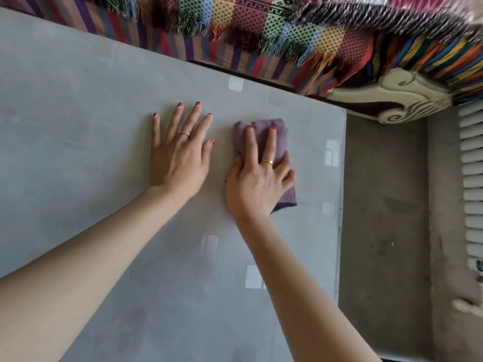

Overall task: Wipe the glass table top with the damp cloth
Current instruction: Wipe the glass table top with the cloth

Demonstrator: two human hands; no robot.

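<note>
View from my head, looking down on the glass table top (78, 105), whose pale grey surface carries faint smears and several small bright square reflections. My right hand (257, 184) lies palm down on the damp cloth (281, 131), a folded mauve cloth with a darker bound hem at its near end. The cloth rests flat on the glass near the table's far right corner, just inside the right edge and a little back from the far edge. My fingers (250, 142) are spread and extended along the cloth, pressing it against the glass; they do not curl round it, so the hold is a flat press and not a closed grasp. Whether my thumb tucks under the cloth's left side I cannot tell. A gold ring (267, 161) sits on one finger of this hand.

My left hand (177, 160) lies just beside the cloth on its left, apart from it, palm down on bare glass with all five fingers splayed wide; it holds nothing. A silver ring (184, 134) shows on one finger. Both forearms are bare and reach in from the near edge.

Beyond the table's far edge hangs a striped, fringed woven throw (261, 30) over a seat with a cream scrolled trim (397, 97). To the right of the table lie a bare grey floor (384, 205) and a white ribbed radiator (473, 178).
</note>
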